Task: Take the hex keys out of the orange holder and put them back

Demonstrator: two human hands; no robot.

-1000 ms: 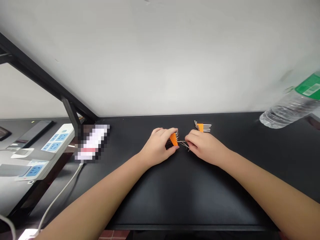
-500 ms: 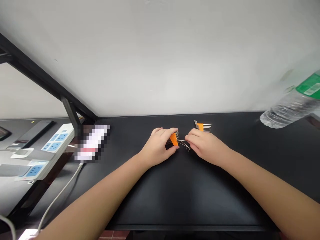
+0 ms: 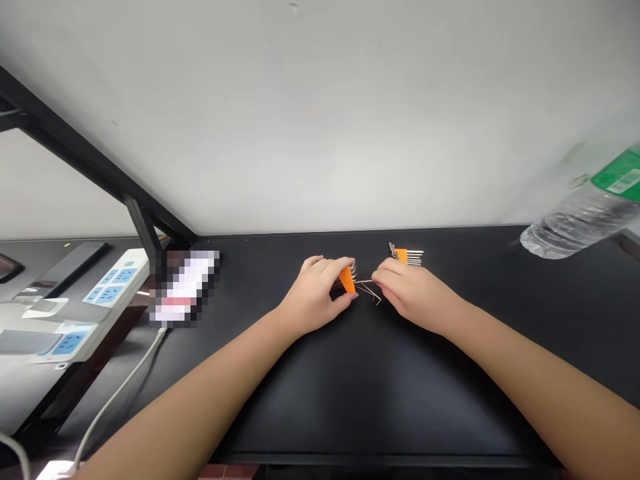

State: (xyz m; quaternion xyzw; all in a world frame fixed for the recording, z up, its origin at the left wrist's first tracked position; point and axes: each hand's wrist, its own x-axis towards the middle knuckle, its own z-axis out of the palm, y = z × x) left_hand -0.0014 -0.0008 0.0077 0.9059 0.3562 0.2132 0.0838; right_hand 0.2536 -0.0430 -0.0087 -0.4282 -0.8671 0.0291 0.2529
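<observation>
My left hand (image 3: 317, 293) is closed around an orange holder (image 3: 347, 279) of hex keys lying on the black table (image 3: 350, 373). My right hand (image 3: 407, 291) sits just to its right, fingers pinched on a thin metal hex key (image 3: 369, 289) that sticks out of the holder. A second orange holder (image 3: 406, 255) with several silver keys fanned out lies just behind my right hand, untouched.
A clear plastic bottle (image 3: 583, 213) with a green label lies at the far right edge. White power strips (image 3: 107, 283) and a white cable (image 3: 117, 390) are at the left, beside a black metal frame (image 3: 95, 170). A white wall rises behind the table.
My right hand has drawn slightly to the right along the thin key. My left hand and the holder have stayed in place.
</observation>
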